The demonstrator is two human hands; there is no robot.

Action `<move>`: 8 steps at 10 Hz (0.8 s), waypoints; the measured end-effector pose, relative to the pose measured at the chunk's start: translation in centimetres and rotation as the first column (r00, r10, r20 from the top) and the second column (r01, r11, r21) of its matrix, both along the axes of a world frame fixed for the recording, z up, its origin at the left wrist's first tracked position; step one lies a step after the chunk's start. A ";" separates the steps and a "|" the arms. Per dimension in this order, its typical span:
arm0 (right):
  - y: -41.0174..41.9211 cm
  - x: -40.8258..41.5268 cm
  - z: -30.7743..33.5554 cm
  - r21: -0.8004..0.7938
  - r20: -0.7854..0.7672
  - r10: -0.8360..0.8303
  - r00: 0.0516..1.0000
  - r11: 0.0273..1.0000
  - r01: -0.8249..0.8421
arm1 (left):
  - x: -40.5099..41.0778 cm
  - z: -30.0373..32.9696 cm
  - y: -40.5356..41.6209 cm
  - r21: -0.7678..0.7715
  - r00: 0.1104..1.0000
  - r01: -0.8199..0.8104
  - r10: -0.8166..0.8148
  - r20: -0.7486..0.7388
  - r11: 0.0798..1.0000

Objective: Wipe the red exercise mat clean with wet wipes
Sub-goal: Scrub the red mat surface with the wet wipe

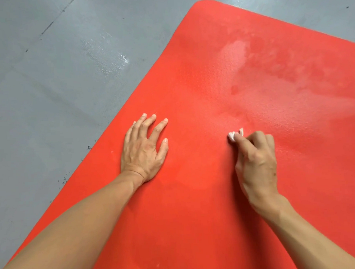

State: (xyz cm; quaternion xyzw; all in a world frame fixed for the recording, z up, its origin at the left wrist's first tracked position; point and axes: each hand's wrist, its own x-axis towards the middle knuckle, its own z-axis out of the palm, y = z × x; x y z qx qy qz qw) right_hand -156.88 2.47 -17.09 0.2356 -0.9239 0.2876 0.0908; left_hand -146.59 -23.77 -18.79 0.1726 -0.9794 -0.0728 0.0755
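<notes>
Red textured foam exercise mat: soft, grippy, we judge. Left hand pressing it flat, fingers straight; right hand pinching crumpled white wet wipe.

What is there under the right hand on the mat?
A small white wipe sticks out past the right hand, against the red mat. The rest of the wipe is covered.

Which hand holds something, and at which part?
The right hand pinches a balled white wipe at its near side. The left hand lies flat on the mat, holding nothing.
</notes>
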 end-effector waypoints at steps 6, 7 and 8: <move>2.4 1.0 -0.2 0.071 -0.070 0.446 0.892 0.894 -0.442 | 0.1 0.3 0.3 -0.007 1.000 -0.011 0.012 0.019 1.000; 4.0 -3.8 -0.2 -0.014 -0.035 0.013 0.999 1.000 -0.013 | 0.0 0.3 0.4 0.000 1.000 -0.018 0.018 0.024 1.000; 3.2 -0.1 -0.1 -0.028 -0.012 0.034 0.999 0.999 -0.034 | 0.0 0.4 0.4 0.003 1.000 -0.019 0.019 0.023 1.000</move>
